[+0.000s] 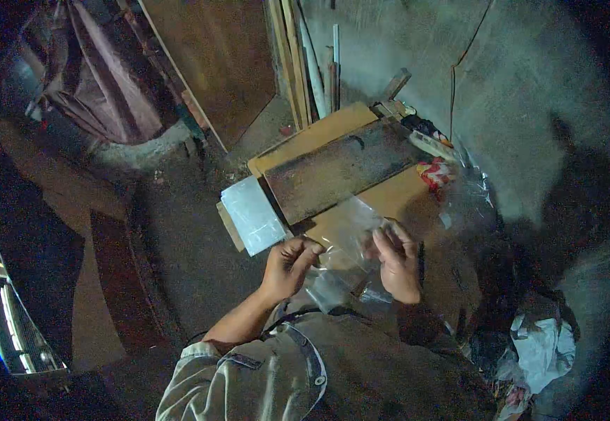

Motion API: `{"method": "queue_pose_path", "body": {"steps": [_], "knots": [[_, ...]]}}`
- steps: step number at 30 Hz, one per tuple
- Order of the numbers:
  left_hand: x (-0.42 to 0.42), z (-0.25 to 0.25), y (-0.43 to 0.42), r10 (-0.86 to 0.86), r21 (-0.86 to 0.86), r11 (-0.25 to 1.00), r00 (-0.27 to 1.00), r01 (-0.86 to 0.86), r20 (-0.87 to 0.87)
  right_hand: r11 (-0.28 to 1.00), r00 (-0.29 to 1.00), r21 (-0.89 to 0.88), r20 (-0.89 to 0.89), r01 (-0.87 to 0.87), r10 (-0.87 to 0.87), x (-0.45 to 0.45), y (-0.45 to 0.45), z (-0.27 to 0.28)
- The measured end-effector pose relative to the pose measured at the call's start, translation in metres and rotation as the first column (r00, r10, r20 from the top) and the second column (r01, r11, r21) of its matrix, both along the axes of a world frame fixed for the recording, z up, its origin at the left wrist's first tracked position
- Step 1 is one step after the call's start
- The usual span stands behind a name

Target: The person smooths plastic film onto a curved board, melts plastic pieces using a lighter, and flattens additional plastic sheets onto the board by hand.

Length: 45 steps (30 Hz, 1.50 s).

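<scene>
A clear plastic bag stretches between my two hands, above a cardboard-covered surface. My left hand is closed in a pinch on its left side. On its right side my right hand pinches the plastic between thumb and fingers. A stack of flat whitish packets lies just beyond my left hand. Behind the bag a dark, worn board rests on the cardboard. More clear plastic lies close to my body, below the hands.
A red and white wrapper and other litter lie at the surface's right edge, by the wall. Wooden strips and pipes lean behind, beside a large brown panel. White crumpled plastic is at the lower right.
</scene>
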<state>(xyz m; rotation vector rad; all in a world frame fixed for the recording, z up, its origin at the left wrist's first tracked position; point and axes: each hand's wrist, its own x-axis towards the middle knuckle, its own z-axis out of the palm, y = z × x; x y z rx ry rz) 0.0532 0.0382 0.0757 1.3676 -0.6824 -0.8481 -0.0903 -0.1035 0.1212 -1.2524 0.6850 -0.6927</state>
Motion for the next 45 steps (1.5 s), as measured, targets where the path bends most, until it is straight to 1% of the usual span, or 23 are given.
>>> {"method": "queue_pose_path", "body": {"steps": [2, 3, 6, 11, 12, 14, 15, 16, 20, 22, 23, 26, 28, 29, 30, 31, 32, 34, 38, 40, 41, 43, 45], "knots": [[0.002, 0.000, 0.001, -0.076, -0.038, 0.996, 0.997, 0.076, -0.010, 0.998, 0.998, -0.058, -0.054, -0.022, 0.019, 0.000, -0.002, 0.006], [0.002, 0.000, 0.000, -0.075, -0.038, 0.996, 0.997, 0.075, -0.009, 0.992, 0.994, -0.116, -0.107, -0.046, 0.034, -0.002, -0.004, 0.007], [0.003, 0.004, -0.002, -0.032, -0.044, 0.998, 0.999, 0.032, 0.008, 0.983, 0.982, -0.128, -0.149, -0.134, 0.114, -0.007, -0.011, -0.004], [0.005, 0.001, -0.004, -0.067, -0.022, 0.997, 0.979, 0.072, 0.195, 0.978, 0.978, -0.057, -0.070, -0.201, 0.197, -0.006, -0.005, -0.016], [0.004, 0.001, -0.003, -0.067, -0.020, 0.997, 0.979, 0.072, 0.194, 0.976, 0.978, -0.061, -0.042, -0.207, 0.205, -0.007, -0.005, -0.018], [0.002, 0.003, -0.002, -0.082, -0.042, 0.996, 0.996, 0.083, 0.026, 0.984, 0.979, -0.011, -0.102, -0.180, 0.178, -0.008, -0.005, -0.013], [0.002, 0.004, -0.001, -0.083, -0.041, 0.996, 0.996, 0.084, 0.025, 0.972, 0.967, -0.074, -0.143, -0.222, 0.210, -0.010, -0.008, -0.012], [0.002, 0.006, 0.000, -0.111, -0.011, 0.994, 0.990, 0.112, 0.083, 0.955, 0.953, -0.135, -0.184, -0.265, 0.239, -0.011, -0.009, -0.013], [0.002, 0.014, 0.000, -0.155, 0.070, 0.987, 0.963, 0.143, 0.221, 0.943, 0.950, -0.192, -0.210, -0.273, 0.232, -0.014, -0.008, -0.019], [0.003, 0.013, -0.001, -0.137, 0.046, 0.990, 0.966, 0.130, 0.218, 0.993, 0.980, 0.042, -0.160, -0.110, 0.115, -0.013, -0.001, -0.011], [0.004, 0.013, -0.001, -0.120, 0.024, 0.993, 0.970, 0.117, 0.213, 0.993, 0.980, 0.043, -0.159, -0.110, 0.116, -0.013, -0.002, -0.011], [0.008, 0.012, -0.002, -0.093, 0.061, 0.995, 0.974, 0.082, 0.205, 0.987, 0.982, 0.007, -0.100, -0.161, 0.160, -0.012, -0.008, -0.008], [0.007, 0.012, -0.004, -0.076, 0.041, 0.997, 0.975, 0.068, 0.210, 0.945, 0.940, -0.163, -0.240, -0.284, 0.241, -0.015, -0.010, 0.000], [0.007, 0.012, -0.005, -0.068, 0.055, 0.997, 0.960, 0.055, 0.273, 0.945, 0.941, -0.164, -0.240, -0.283, 0.240, -0.017, -0.013, -0.007], [0.007, 0.012, -0.006, -0.060, 0.068, 0.997, 0.940, 0.040, 0.336, 0.917, 0.927, -0.252, -0.296, -0.309, 0.231, -0.018, -0.016, -0.016], [0.005, 0.013, -0.008, -0.010, 0.067, 0.998, 0.935, -0.015, 0.355, 0.879, 0.911, -0.336, -0.352, -0.338, 0.216, -0.019, -0.018, -0.023], [0.006, 0.009, -0.009, -0.009, 0.067, 0.998, 0.935, -0.016, 0.355, 0.879, 0.911, -0.336, -0.352, -0.339, 0.217, -0.020, -0.018, -0.026], [0.009, -0.007, -0.011, -0.008, 0.020, 1.000, 0.865, -0.002, 0.502, 0.965, 0.955, -0.010, -0.149, -0.261, 0.257, -0.016, -0.012, -0.018], [0.009, -0.012, -0.011, 0.013, -0.004, 1.000, 0.848, -0.013, 0.530, 0.957, 0.942, -0.025, -0.184, -0.290, 0.280, -0.013, -0.010, -0.008], [0.006, 0.006, -0.007, 0.049, 0.011, 0.997, 0.746, -0.076, 0.665, 0.973, 0.962, -0.045, -0.162, -0.228, 0.218, -0.015, -0.012, -0.018], [0.003, 0.009, -0.009, 0.049, 0.012, 0.997, 0.746, -0.076, 0.664, 0.973, 0.962, -0.045, -0.162, -0.227, 0.217, -0.015, -0.011, -0.021], [-0.002, 0.013, -0.012, 0.184, -0.159, 0.982, 0.736, -0.106, 0.651, 0.990, 0.993, 0.098, -0.049, -0.099, 0.104, -0.015, -0.008, -0.028], [-0.003, 0.009, -0.010, 0.166, -0.136, 0.985, 0.774, -0.104, 0.612, 0.994, 0.996, 0.060, 0.009, -0.092, 0.091, -0.017, -0.005, -0.040]]}}
